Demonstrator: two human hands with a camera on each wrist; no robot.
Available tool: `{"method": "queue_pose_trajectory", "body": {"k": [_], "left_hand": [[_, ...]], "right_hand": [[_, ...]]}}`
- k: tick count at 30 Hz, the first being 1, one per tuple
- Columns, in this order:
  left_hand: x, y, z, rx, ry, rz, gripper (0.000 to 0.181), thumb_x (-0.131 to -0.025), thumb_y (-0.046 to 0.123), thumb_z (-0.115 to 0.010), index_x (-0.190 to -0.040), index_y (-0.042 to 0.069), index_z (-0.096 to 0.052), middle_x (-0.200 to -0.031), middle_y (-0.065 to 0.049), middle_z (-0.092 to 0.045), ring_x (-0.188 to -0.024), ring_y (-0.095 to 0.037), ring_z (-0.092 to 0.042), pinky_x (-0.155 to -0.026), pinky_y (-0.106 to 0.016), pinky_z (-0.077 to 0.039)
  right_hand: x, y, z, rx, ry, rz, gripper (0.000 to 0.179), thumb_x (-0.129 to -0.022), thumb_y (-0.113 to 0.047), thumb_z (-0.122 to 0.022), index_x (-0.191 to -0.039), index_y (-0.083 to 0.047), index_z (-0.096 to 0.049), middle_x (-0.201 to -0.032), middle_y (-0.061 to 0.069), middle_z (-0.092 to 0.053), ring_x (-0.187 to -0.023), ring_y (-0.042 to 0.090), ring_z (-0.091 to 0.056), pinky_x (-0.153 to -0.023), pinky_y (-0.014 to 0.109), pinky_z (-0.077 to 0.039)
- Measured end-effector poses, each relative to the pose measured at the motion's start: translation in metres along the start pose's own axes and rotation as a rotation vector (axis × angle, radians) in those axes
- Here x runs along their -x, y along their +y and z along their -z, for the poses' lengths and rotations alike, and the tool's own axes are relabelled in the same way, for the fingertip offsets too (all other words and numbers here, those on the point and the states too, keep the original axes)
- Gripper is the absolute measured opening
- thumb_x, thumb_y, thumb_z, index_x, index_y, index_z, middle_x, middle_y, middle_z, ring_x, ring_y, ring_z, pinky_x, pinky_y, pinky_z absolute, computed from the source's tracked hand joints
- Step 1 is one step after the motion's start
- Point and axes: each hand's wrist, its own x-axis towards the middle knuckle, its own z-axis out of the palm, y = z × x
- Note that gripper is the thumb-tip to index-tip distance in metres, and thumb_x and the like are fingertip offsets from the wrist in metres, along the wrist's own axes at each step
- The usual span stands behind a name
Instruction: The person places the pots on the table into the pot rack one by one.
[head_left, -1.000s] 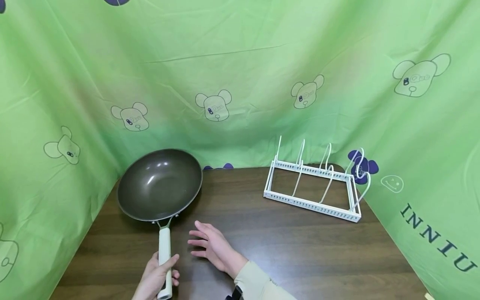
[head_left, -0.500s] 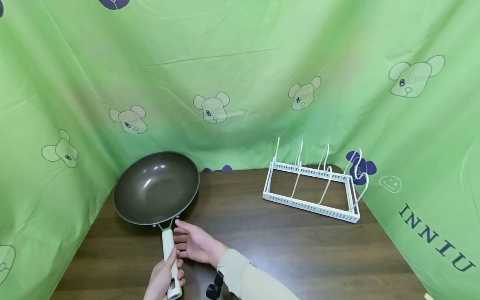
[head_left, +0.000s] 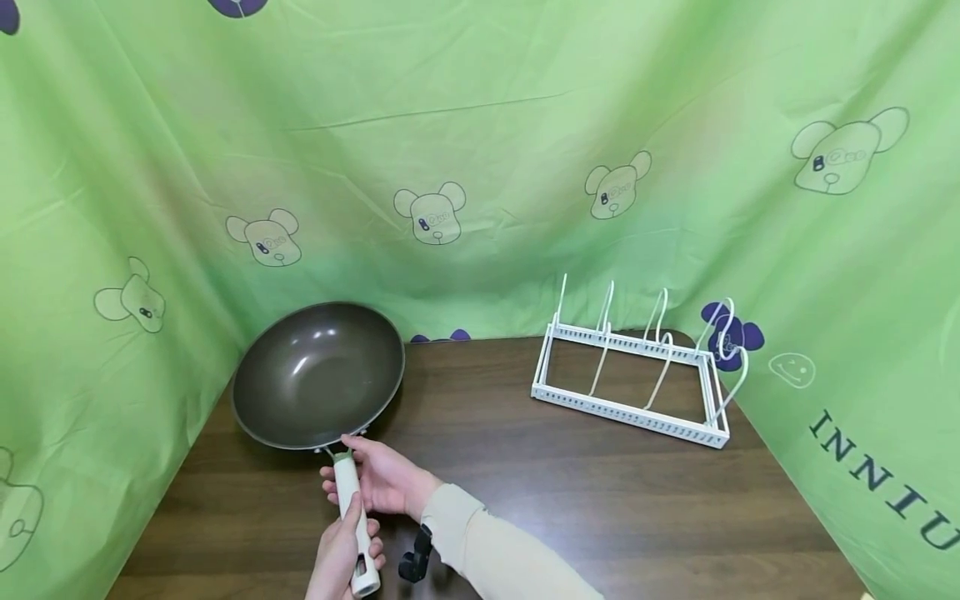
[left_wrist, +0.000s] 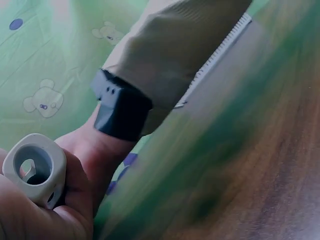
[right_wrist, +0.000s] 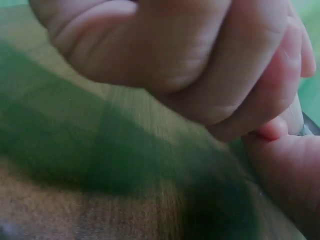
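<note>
Head view: a round, deep, dark grey-brown frying pan (head_left: 318, 379) was at the left of the dark brown wood-grain table (head_left: 637, 517), bowl facing up, handle toward the person. Whether its base touched the tabletop, couldn't tell. The left hand (head_left: 339, 550) gripped the lower part of the long off-white handle (head_left: 347, 479), thumb along the top, fingertips showing on the right side. The right hand (head_left: 390, 483) was curled around the upper part near the pan, fingers passing underneath, fingertips out on the left side, thumb by the handle's base. Beige sleeve (head_left: 498, 542) on the right arm, black device (head_left: 416, 557) below that wrist. White metal rack (head_left: 630, 417) with a rectangular perforated frame and upright wire loops stood at the right, well apart from the pan. Green cloth (head_left: 487, 100) printed with cartoon animal heads hung behind and at both sides.

Left wrist view: hollow handle end faced the camera, left fingers wrapped closely about it. Sleeve crossed above; a strip of the rack showed past it.

Right wrist view: bent fingers filled the top, blurry; which hand's, unclear.
</note>
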Motion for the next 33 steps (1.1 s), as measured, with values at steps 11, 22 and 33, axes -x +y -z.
{"method": "queue_pose_trajectory", "body": {"k": [11,22,33], "left_hand": [[-0.001,-0.01,-0.005,-0.018,0.0,-0.009,0.039,-0.109,0.047,-0.031,-0.103,0.01,-0.04,-0.065,0.005,-0.047,-0.048,-0.006,-0.047,-0.046,-0.021,-0.045],[-0.003,-0.014,-0.007,-0.079,0.097,-0.03,0.044,-0.11,0.045,-0.027,-0.104,0.005,-0.042,-0.062,0.004,-0.047,-0.046,-0.009,-0.046,-0.043,-0.023,-0.045],[-0.001,-0.014,-0.012,-0.122,0.175,-0.065,0.044,-0.11,0.046,-0.033,-0.101,0.004,-0.043,-0.057,0.004,-0.045,-0.041,-0.009,-0.044,-0.039,-0.024,-0.043]], "right_hand": [[-0.012,0.007,0.001,0.059,0.045,-0.03,0.028,-0.108,-0.036,-0.044,-0.098,-0.013,-0.056,-0.079,-0.003,-0.056,-0.067,0.007,-0.056,-0.065,0.021,-0.053],[-0.015,0.014,0.001,0.123,0.082,0.018,0.022,-0.107,-0.032,-0.047,-0.098,-0.013,-0.053,-0.075,-0.005,-0.051,-0.062,0.005,-0.05,-0.059,0.018,-0.05],[-0.014,0.011,-0.004,0.113,0.071,0.029,0.022,-0.108,-0.028,-0.044,-0.095,-0.012,-0.052,-0.074,-0.006,-0.049,-0.062,0.004,-0.048,-0.059,0.018,-0.049]]}}
